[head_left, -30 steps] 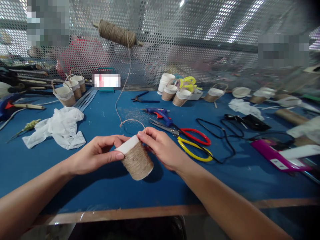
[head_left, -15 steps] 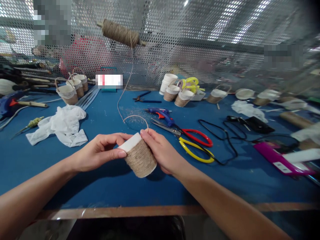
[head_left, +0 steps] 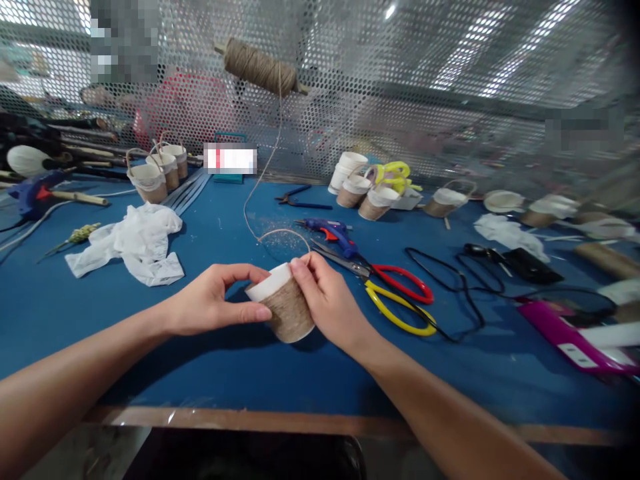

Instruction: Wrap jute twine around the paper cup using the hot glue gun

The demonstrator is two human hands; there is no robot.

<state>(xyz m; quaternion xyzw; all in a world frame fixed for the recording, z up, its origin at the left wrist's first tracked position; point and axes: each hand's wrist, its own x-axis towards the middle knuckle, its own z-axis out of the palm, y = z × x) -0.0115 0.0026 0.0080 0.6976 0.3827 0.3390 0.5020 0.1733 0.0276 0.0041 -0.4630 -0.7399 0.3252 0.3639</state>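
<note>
A white cup [head_left: 291, 310], wrapped in brown twine below a bare white band at its rim, is held tilted over the table. My left hand [head_left: 225, 298] grips it at the rim, thumb on the outside and fingers at the opening. On the cup's right side my right hand [head_left: 325, 293] is closed round it, with the twine pinched near the rim. From there the twine [head_left: 274, 231] loops to the tabletop and runs up to the twine spool [head_left: 260, 67] hung on the mesh.
Behind my right hand lie red-and-yellow-handled scissors [head_left: 400, 293], a blue glue gun [head_left: 333, 233] and pliers [head_left: 303, 198]. White lace cloth [head_left: 133, 243] rests at left. Twine-covered cups [head_left: 379, 203] stand at the back; a purple power strip [head_left: 560, 333] is at right.
The cup has turned slightly in my hands, and my left thumb sits lower on the twine wrap. The whole view has shifted a little, with the table's things appearing further right.
</note>
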